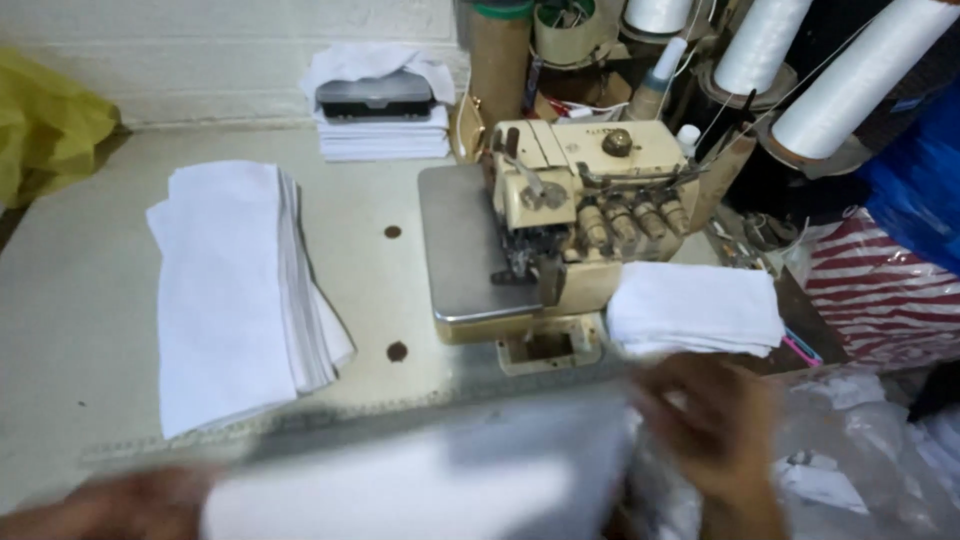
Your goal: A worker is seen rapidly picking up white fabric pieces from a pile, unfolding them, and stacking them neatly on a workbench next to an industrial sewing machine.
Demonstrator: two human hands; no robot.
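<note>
Blurred white cloth (430,490), a single flat piece, lies nearest the camera along the near edge of the table (80,300), stretched between both hands. Left hand (110,505) sits at the cloth's left end, low in the frame; motion blur hides its fingers, so whether it pinches the cloth or only rests on it cannot be told. Right hand (715,425) is at the cloth's right end, back of the hand upward, fingers curled down toward the edge of the fabric as if gripping it, though blur leaves the grasp uncertain.

Step in hand, as a judgement: one piece is being handled in front of the sewing machine (570,215), not yet at its needle; the cloth lies short of the grey machine plate (455,250). Feeding it would call for both hands to carry one edge forward, flat and square, onto that plate.

Outward from the cloth: a tall stack (235,290) of white pieces lies left of the machine, a smaller folded pile (695,305) just right of it. Behind, against the wall, another pile carries a dark stapler-like object (375,95). White thread cones (850,80) stand at upper right.
</note>
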